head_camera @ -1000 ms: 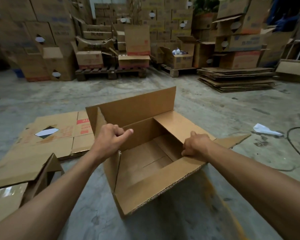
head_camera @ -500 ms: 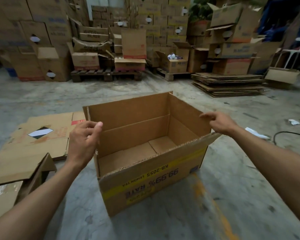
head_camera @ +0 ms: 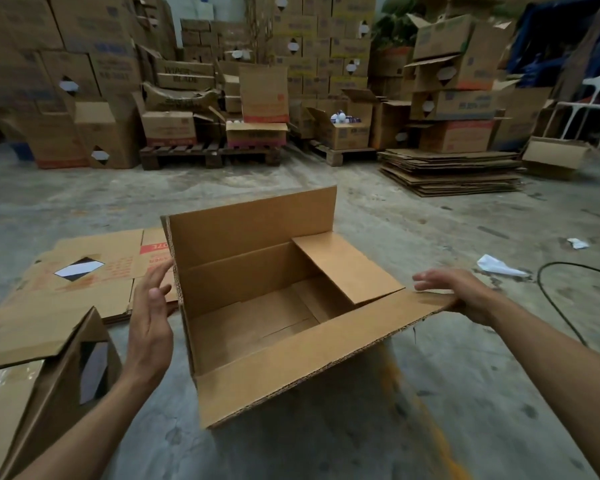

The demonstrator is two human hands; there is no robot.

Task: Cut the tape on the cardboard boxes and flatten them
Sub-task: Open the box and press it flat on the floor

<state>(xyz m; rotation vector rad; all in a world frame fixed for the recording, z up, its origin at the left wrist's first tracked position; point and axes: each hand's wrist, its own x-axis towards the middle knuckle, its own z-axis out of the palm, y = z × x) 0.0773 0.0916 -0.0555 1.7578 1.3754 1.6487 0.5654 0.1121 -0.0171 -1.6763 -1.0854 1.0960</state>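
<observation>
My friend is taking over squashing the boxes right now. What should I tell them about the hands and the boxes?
Left hand: open, fingers straight, beside the open box's left wall, not clearly touching it.
Right hand: on the right corner of the box's near flap; grip unclear.
The box stands on the concrete floor, top flaps open, bottom flaps closed, nothing inside.
Done: a flattened box lies to the left, and a stack of flattened cardboard sits farther back.
Left: open this box's bottom and flatten it, then the other box at near left.

We count one open box (head_camera: 257,306), two hands, two pallets, one stack of flattened cardboard (head_camera: 451,171).
</observation>
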